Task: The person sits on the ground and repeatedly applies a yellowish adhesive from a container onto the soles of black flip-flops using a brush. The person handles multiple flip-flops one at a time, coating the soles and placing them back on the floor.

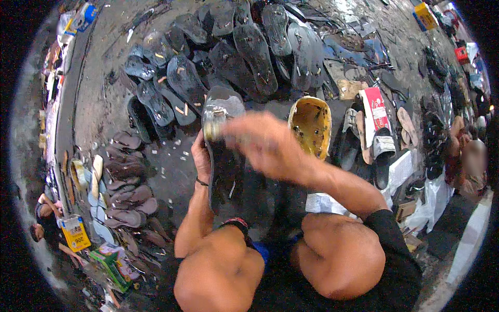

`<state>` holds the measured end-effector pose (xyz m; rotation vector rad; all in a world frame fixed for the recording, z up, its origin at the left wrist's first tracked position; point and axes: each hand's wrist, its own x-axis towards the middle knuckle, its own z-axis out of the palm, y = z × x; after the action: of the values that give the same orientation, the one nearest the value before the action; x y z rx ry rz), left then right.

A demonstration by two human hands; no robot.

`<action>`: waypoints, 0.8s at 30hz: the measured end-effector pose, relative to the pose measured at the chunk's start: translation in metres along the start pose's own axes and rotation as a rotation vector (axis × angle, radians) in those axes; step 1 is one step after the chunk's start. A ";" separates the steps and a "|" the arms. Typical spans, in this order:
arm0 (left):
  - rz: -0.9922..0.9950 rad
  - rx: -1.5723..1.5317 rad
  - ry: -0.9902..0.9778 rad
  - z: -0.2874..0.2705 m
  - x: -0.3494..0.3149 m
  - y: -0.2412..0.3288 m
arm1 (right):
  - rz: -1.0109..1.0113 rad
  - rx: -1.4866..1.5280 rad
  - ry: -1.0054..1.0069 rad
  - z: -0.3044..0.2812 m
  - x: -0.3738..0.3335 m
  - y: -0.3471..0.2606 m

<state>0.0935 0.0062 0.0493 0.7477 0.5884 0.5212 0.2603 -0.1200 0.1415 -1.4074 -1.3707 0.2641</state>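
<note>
My left hand (pixel 200 156) grips a dark sandal sole (pixel 224 171) by its left edge, holding it toe end away from me. Across the sole's far part comes my right hand (pixel 262 143), smeared by motion. Its fingers are closed on a brush (pixel 212 127) with a yellowish, blurred tip that touches the sole. The sole's far end looks wet and shiny, while its near half is duller. To the right of my right hand stands a bowl (pixel 328 127) with yellow-brown, dark-specked insides.
Many dark soles (pixel 186 80) lie spread beyond my hands, some with small pale strips. Stacked brown sandals (pixel 127 203) sit at the left. Right of the bowl are sandals and a red-and-white box (pixel 373 109). Other people (pixel 462 151) appear at both side edges.
</note>
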 end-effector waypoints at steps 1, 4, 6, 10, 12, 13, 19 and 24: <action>0.023 -0.077 -0.054 -0.006 0.001 0.006 | 0.076 0.180 -0.116 0.003 -0.008 -0.014; 0.010 -0.036 -0.050 0.002 -0.014 -0.007 | 0.123 0.046 0.105 -0.004 0.017 0.004; -0.191 -0.281 -0.064 0.057 -0.032 0.013 | 0.449 -0.034 0.103 -0.033 0.043 0.045; -0.075 -0.362 -0.127 0.051 -0.019 0.015 | 0.211 0.083 0.161 -0.023 0.019 0.013; -0.042 -0.281 -0.030 -0.021 -0.024 0.004 | 0.123 0.154 0.036 -0.005 -0.008 -0.022; -0.031 -0.253 0.002 -0.037 -0.018 -0.003 | 0.079 0.167 -0.023 -0.006 -0.015 -0.025; -0.073 -0.320 -0.149 0.065 -0.030 0.007 | 0.428 0.015 0.193 -0.039 0.046 0.039; 0.023 -0.188 0.039 0.034 -0.039 0.014 | 0.232 0.119 0.222 -0.035 0.039 0.030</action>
<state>0.0847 -0.0255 0.0918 0.5675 0.5588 0.6049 0.3159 -0.0990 0.1509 -1.4494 -0.9971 0.3252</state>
